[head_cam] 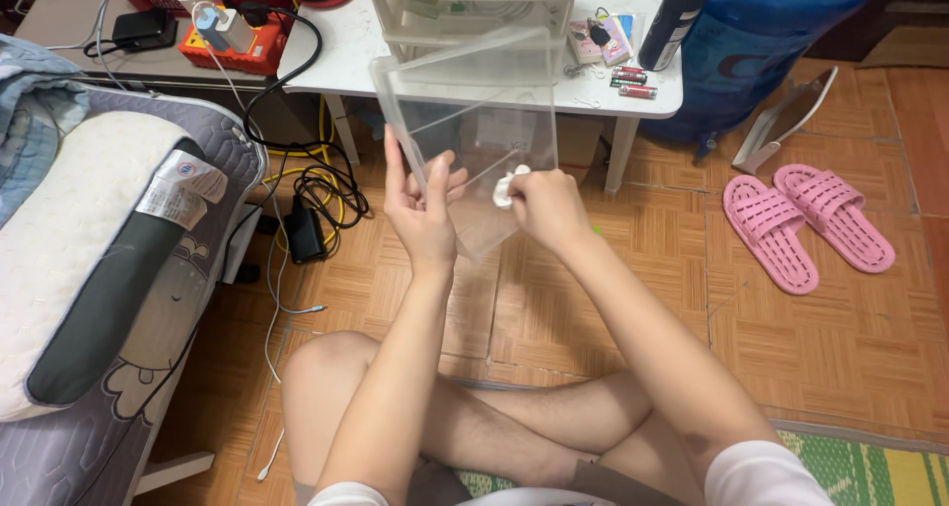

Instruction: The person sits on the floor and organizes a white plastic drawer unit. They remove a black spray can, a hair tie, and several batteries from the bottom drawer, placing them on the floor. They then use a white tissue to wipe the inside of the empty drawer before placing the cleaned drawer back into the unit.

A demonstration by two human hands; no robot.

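Observation:
My left hand (423, 212) grips the lower left side of a clear plastic drawer (465, 130), holding it upright in front of me. Pinched in my right hand (547, 206) is a small white cloth or tissue (508, 186), which presses against the drawer's lower right part. I sit cross-legged on the wooden parquet floor, with my knees below the hands.
A white table (346, 51) behind the drawer carries a clear drawer cabinet (473, 7), batteries (633, 81) and a dark bottle (674, 17). Cables (316, 185) lie under it. A bed with pillow (89, 249) is at left, pink slippers (806, 224) and a blue water jug (761, 42) at right.

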